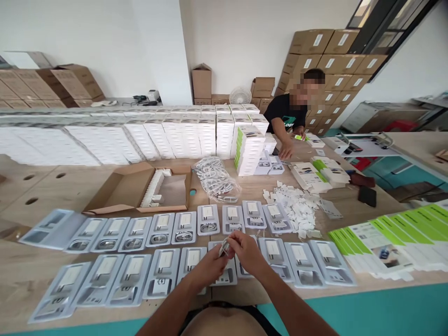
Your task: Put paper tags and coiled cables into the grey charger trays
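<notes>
Between my two hands is a coiled white cable (pixel 224 248), held above the front rows of trays. My left hand (pixel 210 267) is closed around the coil from the left. With its fingers pinched, my right hand (pixel 247 252) grips the same cable from the right. Below and around them lie light plastic trays (pixel 163 266), each with a white charger block in its upper recess. Several back-row trays also hold a coiled cable (pixel 184 236). The tray (pixel 224 275) right under my hands is partly hidden by them.
A bag of white cables (pixel 215 177) lies behind the trays, beside an open carton (pixel 119 186) of chargers. Small white paper pieces (pixel 294 210) are heaped right of it. Green-and-white boxes (pixel 388 242) line the right. A co-worker (pixel 285 114) reaches over the far table end.
</notes>
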Action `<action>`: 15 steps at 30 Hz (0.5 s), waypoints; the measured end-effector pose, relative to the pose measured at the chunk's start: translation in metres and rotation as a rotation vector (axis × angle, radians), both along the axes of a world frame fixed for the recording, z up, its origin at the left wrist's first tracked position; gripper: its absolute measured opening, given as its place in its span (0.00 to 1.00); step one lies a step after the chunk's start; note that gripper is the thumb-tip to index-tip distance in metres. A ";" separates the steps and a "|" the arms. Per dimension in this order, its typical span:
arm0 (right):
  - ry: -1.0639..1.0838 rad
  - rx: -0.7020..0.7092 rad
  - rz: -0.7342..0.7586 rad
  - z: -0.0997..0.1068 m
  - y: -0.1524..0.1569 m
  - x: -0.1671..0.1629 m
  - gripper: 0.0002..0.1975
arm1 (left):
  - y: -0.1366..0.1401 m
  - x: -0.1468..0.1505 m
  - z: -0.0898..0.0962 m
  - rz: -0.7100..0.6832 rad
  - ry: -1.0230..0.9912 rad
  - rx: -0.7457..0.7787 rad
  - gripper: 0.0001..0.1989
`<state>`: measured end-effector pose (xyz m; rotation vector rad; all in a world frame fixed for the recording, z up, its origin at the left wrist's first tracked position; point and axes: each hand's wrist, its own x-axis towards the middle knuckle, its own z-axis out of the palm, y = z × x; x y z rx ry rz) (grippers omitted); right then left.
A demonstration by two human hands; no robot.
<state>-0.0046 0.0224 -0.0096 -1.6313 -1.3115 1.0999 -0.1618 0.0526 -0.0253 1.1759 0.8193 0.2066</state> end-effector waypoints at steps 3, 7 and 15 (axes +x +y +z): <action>0.194 -0.021 -0.084 -0.011 -0.003 -0.008 0.11 | 0.007 -0.004 0.005 -0.033 -0.089 -0.070 0.06; 0.394 -0.108 -0.125 -0.016 -0.009 -0.011 0.14 | 0.013 -0.008 0.011 -0.093 -0.173 -0.087 0.06; 0.326 -0.196 -0.138 -0.017 -0.014 -0.008 0.15 | 0.009 -0.008 -0.003 -0.096 -0.168 -0.061 0.07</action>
